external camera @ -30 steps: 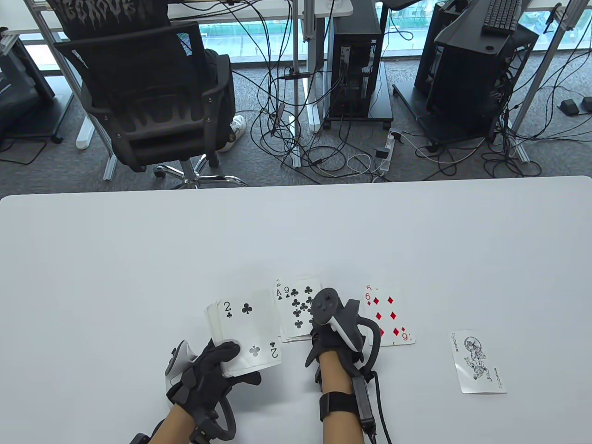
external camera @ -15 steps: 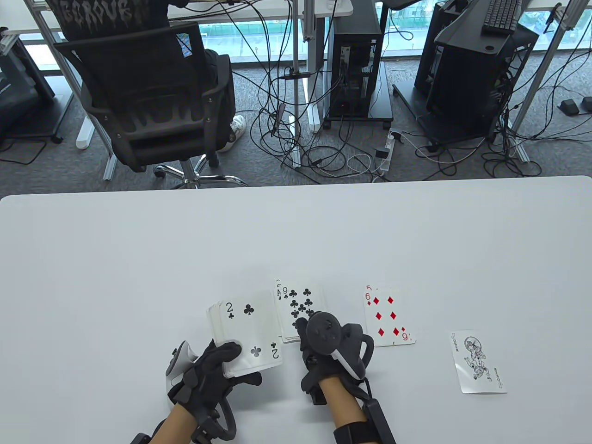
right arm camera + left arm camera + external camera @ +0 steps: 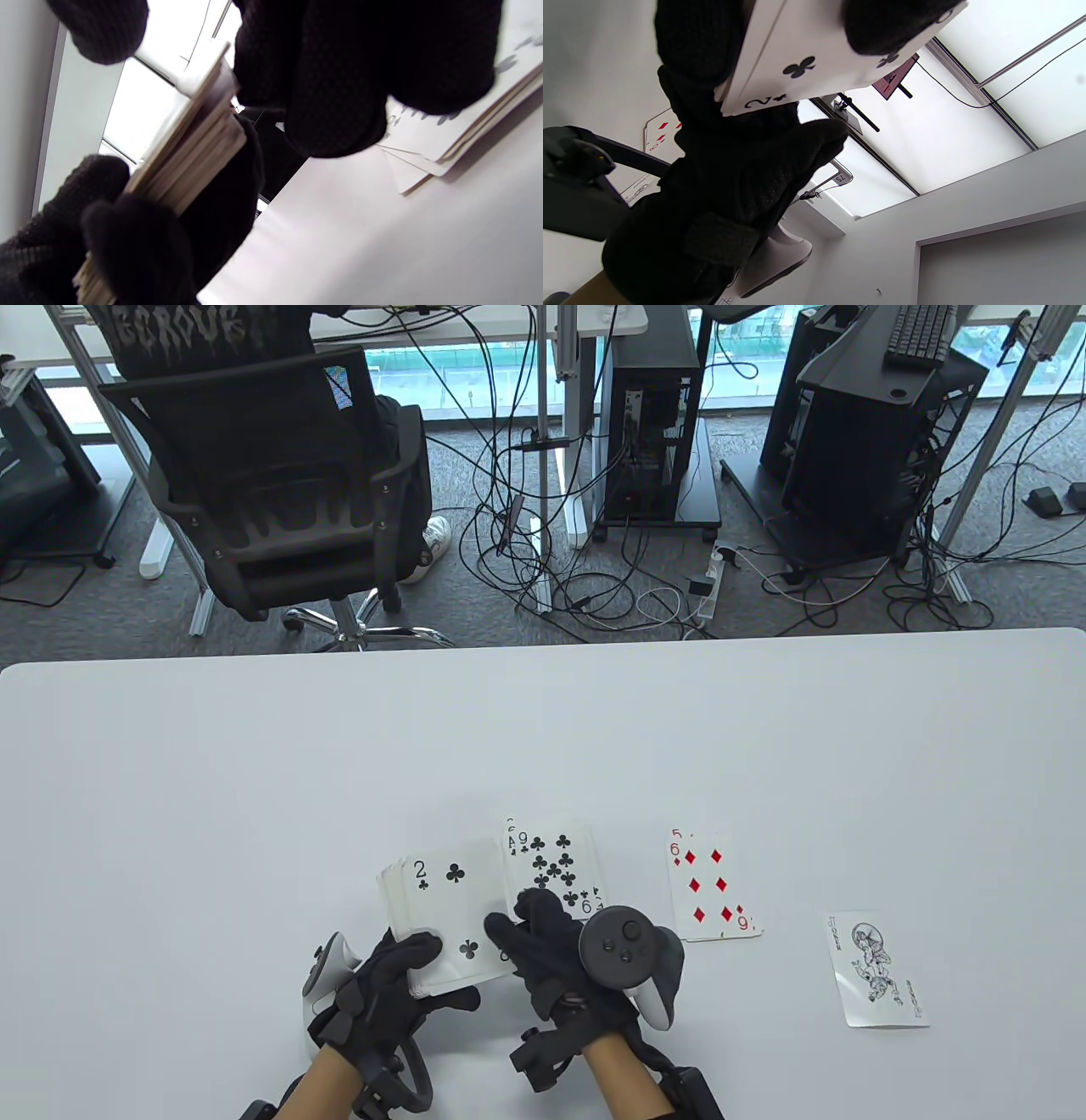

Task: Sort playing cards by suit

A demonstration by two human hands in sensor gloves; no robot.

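Observation:
My left hand (image 3: 414,965) grips a face-up deck (image 3: 445,912) with the two of clubs (image 3: 806,55) on top, thumb lying on the card's near left part. My right hand (image 3: 512,931) is at the deck's near right corner, its fingertips covering the corner index. In the right wrist view the thumb and fingers stand apart on either side of the deck's edge (image 3: 191,144). A clubs pile (image 3: 556,865) topped by the nine lies just beyond. A diamonds pile (image 3: 708,886) topped by the six lies to the right.
A single joker (image 3: 878,971) lies face up near the right front of the white table (image 3: 254,780). The table's far edge runs across the middle of the table view, with a black office chair (image 3: 271,483) and cables on the floor beyond.
My right hand has drawn back from the clubs pile toward me and to the left, ending at the deck's corner. The nine of clubs is now uncovered. The left hand and deck stayed put.

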